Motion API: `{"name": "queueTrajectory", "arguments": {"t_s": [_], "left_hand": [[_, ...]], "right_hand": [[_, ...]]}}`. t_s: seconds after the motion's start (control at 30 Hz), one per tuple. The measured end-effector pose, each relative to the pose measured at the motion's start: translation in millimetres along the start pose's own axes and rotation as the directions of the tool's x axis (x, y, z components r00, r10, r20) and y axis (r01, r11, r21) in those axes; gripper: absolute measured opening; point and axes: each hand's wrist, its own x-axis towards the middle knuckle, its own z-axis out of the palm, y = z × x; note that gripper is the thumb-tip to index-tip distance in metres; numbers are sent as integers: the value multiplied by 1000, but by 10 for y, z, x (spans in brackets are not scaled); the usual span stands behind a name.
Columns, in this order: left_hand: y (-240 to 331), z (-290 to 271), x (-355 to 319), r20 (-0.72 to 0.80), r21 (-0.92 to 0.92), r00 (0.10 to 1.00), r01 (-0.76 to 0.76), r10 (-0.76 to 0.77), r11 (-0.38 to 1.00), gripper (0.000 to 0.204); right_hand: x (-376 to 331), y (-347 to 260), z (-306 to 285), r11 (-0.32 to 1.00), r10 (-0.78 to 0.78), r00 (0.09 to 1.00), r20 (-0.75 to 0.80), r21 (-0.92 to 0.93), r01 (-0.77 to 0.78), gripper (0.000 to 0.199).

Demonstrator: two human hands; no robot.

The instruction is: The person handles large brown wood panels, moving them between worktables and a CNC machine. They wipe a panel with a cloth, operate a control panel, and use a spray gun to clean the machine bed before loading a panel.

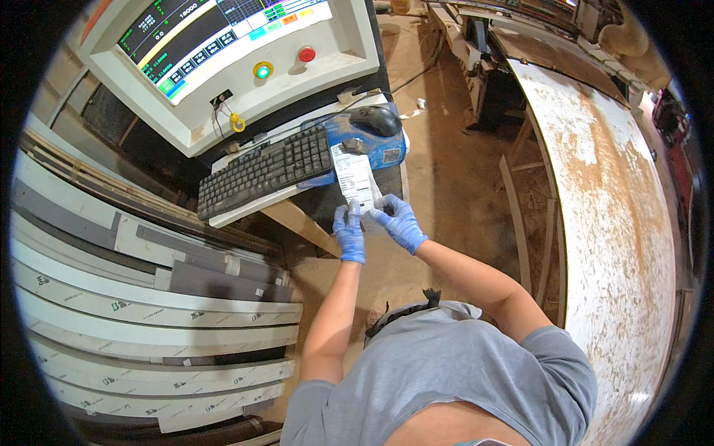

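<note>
Bright, even workshop light falls from above, with soft shadows. The screen (223, 33) glows, slightly overexposed. Strong fisheye bending curves the white board (610, 193) and stacked panels (149, 327); black corners ring the sharp frame.

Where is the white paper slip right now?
In the head view, the slip sits just above centre, held at its lower end by both gloved hands, in front of the keyboard and mouse.
</note>
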Motion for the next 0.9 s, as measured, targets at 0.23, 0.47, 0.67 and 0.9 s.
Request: {"name": "queueTrajectory", "arguments": {"t_s": [0.23,0.47,0.67,0.9], "left_hand": [[120,31,24,2,-20,1000,-23,23,1000,30],[246,-81,304,90,124,996,8,-19,992,21],[324,59,424,300,258,952,-146,64,955,25],[61,34,590,325,330,933,-265,154,906,16]], "right_hand": [[-81,-184,15,990,-95,995,16,-99,96,23],[213,-607,-149,866,-416,903,-109,-350,357,21],[1016,-1076,-168,476,-416,882,221,-773,419,26],[1249,-1001,40,344,-183,973,140,-918,197,33]]}}
